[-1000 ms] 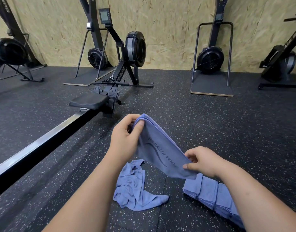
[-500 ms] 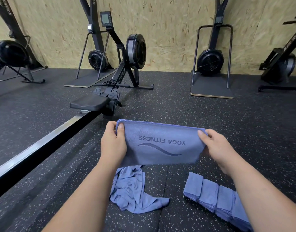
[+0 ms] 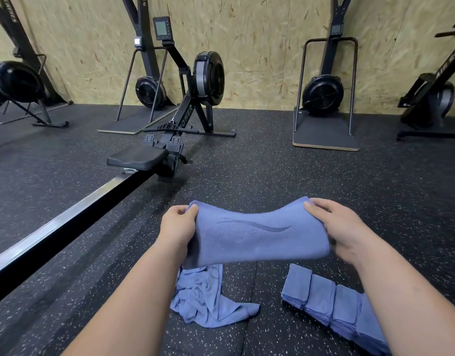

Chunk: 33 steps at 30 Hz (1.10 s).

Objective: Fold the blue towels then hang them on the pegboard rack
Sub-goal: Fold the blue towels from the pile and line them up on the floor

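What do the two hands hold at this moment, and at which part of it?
Both hold one folded blue cloth towel: the left hand grips its left end, the right hand grips its right end, thumbs on top.

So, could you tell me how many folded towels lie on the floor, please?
4, in a row on the floor: first, second, third, fourth; the right forearm may hide more.
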Each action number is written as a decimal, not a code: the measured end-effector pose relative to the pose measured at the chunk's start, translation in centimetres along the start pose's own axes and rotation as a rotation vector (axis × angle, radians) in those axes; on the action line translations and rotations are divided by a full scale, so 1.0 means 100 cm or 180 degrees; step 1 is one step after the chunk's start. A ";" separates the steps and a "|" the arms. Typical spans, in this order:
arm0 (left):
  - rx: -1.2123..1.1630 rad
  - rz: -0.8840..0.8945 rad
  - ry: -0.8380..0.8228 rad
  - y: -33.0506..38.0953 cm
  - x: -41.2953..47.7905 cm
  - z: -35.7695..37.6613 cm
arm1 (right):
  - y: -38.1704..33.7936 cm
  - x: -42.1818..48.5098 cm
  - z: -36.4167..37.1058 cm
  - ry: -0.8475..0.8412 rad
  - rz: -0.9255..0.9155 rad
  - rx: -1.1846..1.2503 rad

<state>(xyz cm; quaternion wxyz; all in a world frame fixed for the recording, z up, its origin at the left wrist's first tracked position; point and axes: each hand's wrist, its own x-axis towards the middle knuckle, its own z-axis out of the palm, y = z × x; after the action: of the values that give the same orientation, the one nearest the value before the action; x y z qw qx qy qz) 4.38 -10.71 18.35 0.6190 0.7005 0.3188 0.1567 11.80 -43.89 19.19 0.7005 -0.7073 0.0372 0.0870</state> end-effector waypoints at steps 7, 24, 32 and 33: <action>-0.0178 0.0286 -0.0145 0.000 -0.001 -0.005 | 0.002 -0.003 -0.008 0.0370 -0.0625 -0.0088; 0.0267 0.1135 -0.0646 0.004 -0.007 -0.005 | -0.007 -0.010 -0.013 0.0055 -0.1152 -0.0600; 0.1709 0.1750 -0.0537 0.000 -0.008 -0.005 | 0.003 0.002 -0.025 0.0221 -0.1341 -0.1988; 0.1778 0.1803 -0.0491 0.000 -0.008 -0.005 | 0.002 0.000 -0.024 0.0267 -0.1397 -0.2161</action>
<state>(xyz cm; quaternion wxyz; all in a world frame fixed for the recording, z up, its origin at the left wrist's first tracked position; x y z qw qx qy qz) 3.47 -10.90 18.57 0.3593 0.9115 0.0962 0.1754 11.97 -46.30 18.97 0.4270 -0.8925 -0.1170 -0.0861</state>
